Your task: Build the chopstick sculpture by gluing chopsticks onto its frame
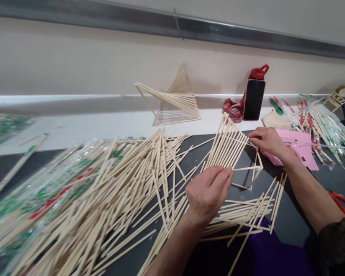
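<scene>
A partly built frame of pale wooden sticks [227,151] stands over the dark tabletop, its sticks side by side in a slanting row. My left hand [208,191] is closed at the frame's near side, its fingertips pinching the end of a stick. At the frame's right edge, my right hand [266,140] pinches a corner where sticks meet. From there a thin stick triangle [258,167] reaches down to the right. Loose sticks [241,214] lie below the frame, and a large heap of sticks [103,207] spreads to the left.
Behind, a finished-looking twisted stick model [178,103] stands on the white ledge [103,124]. Further right are a phone [254,99] leaning on a red-capped bottle [258,72], a pink sheet [301,147], wrapped sticks [330,130] and red-handled scissors [343,201].
</scene>
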{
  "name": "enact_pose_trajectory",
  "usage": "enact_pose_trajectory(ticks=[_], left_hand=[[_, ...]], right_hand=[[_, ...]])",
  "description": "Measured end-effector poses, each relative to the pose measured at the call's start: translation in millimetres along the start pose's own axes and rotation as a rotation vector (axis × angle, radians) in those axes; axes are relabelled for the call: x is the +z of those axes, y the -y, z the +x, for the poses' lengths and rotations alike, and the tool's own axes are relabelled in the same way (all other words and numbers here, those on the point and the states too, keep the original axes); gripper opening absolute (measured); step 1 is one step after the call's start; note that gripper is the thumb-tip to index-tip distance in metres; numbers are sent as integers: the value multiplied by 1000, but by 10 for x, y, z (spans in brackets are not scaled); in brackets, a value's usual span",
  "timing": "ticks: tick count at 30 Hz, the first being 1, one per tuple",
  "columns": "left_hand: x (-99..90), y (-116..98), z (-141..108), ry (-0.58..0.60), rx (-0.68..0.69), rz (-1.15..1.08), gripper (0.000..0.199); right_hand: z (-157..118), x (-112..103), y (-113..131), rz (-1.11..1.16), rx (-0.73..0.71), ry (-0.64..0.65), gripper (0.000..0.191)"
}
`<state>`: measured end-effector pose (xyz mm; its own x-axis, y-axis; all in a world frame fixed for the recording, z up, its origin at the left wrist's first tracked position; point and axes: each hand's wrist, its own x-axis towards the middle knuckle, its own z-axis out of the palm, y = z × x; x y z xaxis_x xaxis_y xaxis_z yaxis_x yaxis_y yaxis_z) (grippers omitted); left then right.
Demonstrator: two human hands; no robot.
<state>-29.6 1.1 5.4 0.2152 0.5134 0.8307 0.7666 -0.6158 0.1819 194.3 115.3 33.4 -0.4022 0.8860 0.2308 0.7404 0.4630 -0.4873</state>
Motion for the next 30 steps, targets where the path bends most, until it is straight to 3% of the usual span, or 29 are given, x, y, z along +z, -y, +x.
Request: enact_pose_trajectory(ticks=[5, 13, 17, 21, 26, 28, 30], left_hand=[[12, 26, -11, -21, 29, 3, 13], [17, 51, -23, -20, 53, -21, 13], [4, 88, -8, 0, 102, -45, 12], [-79, 104, 68, 0, 94, -54, 16], [-329, -27, 265, -68, -149, -110, 19], [-439, -102, 343, 4, -297, -226, 19], [-519, -172, 393, 159, -441, -424, 18]], right_hand=[[-21, -117, 33, 145, 49, -15, 16], [-35, -152, 106, 736, 314, -126, 15], [-35, -115, 142, 964, 350, -152, 19], [-48, -212, 171, 1038, 368, -180, 21], [-152, -489, 384, 1023, 262, -274, 20], [-224, -572, 562, 999, 181, -209, 17], [-301, -610, 765, 965, 120, -116, 15]])
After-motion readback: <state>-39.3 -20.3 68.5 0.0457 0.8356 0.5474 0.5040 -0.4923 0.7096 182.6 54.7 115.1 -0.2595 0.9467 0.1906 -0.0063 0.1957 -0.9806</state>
